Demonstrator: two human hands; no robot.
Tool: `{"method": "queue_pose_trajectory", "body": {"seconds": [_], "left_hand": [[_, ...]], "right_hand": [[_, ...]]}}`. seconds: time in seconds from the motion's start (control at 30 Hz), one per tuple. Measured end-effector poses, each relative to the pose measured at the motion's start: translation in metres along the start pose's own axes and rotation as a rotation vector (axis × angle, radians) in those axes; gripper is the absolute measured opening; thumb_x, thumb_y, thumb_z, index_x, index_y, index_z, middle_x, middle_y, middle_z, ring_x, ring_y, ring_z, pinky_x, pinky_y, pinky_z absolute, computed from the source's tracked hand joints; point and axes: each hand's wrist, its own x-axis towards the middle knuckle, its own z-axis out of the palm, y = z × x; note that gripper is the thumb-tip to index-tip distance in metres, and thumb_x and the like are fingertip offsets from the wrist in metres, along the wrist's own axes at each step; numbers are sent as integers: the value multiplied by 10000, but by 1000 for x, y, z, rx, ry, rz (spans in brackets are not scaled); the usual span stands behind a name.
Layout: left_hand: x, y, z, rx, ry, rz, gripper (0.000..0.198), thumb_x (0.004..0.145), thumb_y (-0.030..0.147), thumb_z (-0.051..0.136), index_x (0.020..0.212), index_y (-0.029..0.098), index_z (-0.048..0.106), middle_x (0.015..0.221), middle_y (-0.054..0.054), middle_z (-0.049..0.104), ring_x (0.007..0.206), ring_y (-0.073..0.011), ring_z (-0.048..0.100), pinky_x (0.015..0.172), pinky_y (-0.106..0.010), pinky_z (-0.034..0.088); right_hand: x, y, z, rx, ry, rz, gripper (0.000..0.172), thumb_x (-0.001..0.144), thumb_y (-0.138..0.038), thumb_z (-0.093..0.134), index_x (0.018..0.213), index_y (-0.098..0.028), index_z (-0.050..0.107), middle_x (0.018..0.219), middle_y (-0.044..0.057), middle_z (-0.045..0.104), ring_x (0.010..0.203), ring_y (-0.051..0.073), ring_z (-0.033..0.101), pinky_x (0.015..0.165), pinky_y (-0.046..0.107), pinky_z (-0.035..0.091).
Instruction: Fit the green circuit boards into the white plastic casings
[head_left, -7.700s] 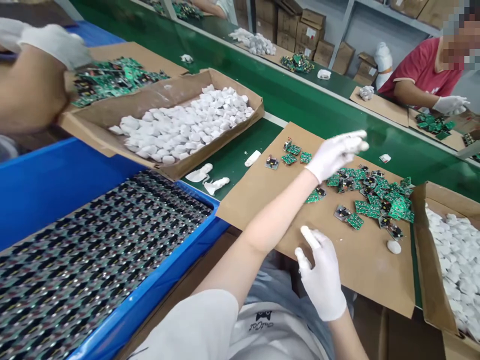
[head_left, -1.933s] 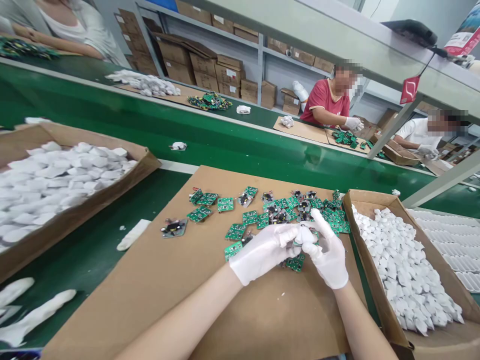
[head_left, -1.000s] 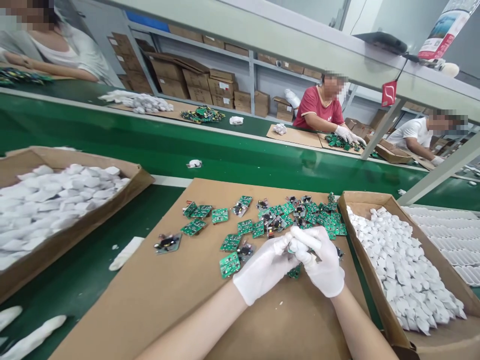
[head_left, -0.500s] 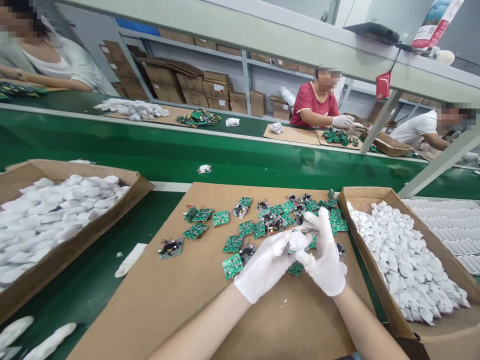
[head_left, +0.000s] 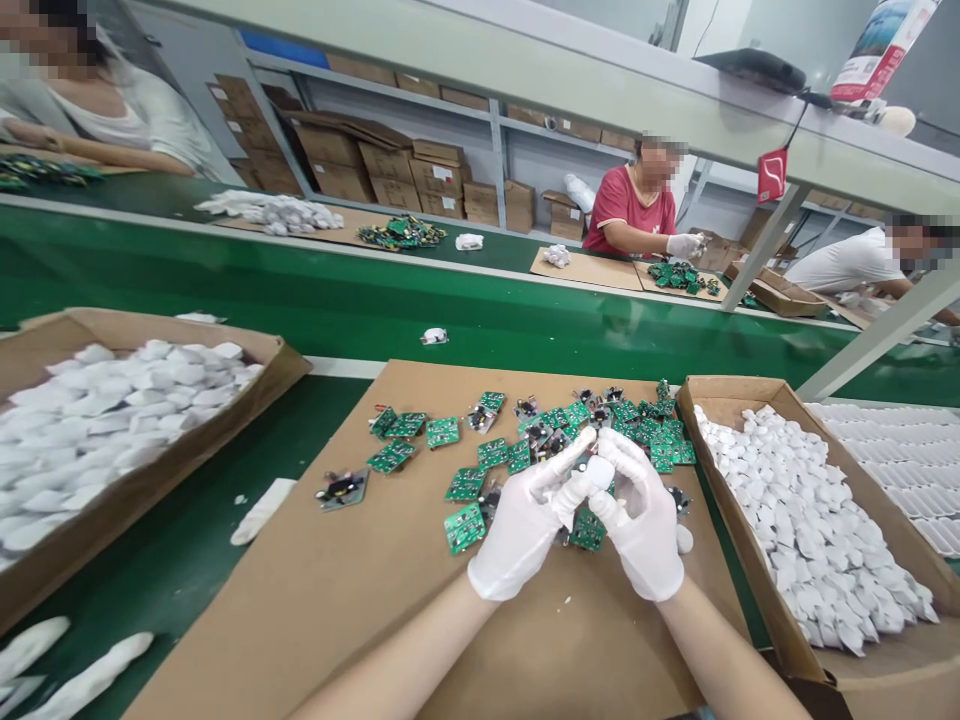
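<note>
Both bare forearms reach forward from the lower edge and converge. The left hand (head_left: 523,535), in a thin white glove, and the right hand (head_left: 646,535), gloved alike, meet at the fingertips, palms turned toward each other, fingers curled inward and pinched close together

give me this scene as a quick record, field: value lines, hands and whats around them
left hand: gloved, holds small white piece
right hand: gloved, holds the same piece
under hands: cardboard sheet with scattered green circuit boards
right side: cardboard box of white pieces
left side: second box of white pieces
beyond: green belt, person in red shirt
</note>
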Motion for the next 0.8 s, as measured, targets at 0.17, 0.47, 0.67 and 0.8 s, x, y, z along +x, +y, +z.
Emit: {"method": "queue_pose_trajectory", "body": {"seconds": [0.17,0.47,0.67,0.8], "left_hand": [[1,4,6,-210,-46,-24,532,716,422,787,1194,204,702,1205,-81,694,1234,-310,528,1070,-413,403],[5,-1,3,-463,-298,24,403,795,519,676,638,162,576,699,-11,457,763,-175,478,729,-312,442],[3,6,6,-423,-321,2,469,772,543,687,583,180,457,660,20,335,643,-134,303,564,-271,314],[4,1,6,-484,-298,-65,463,745,542,718,588,174,486,672,11,374,679,-142,359,600,-265,344]], "right_hand": [[0,-1,-1,82,-36,26,394,879,-287,677,1261,-332,590,1362,65,553,1318,245,489,1085,450,437],[4,4,-16,-114,-199,-57,593,890,-366,649,1435,-331,419,1361,80,544,1250,266,523,1061,467,444],[9,-5,-15,-269,-201,-210,421,929,-334,592,1345,-329,528,1231,76,616,1148,248,575,965,432,503],[8,0,-15,-224,-187,-194,376,911,-374,618,1280,-311,574,1184,80,621,1108,243,589,933,422,512]]}}
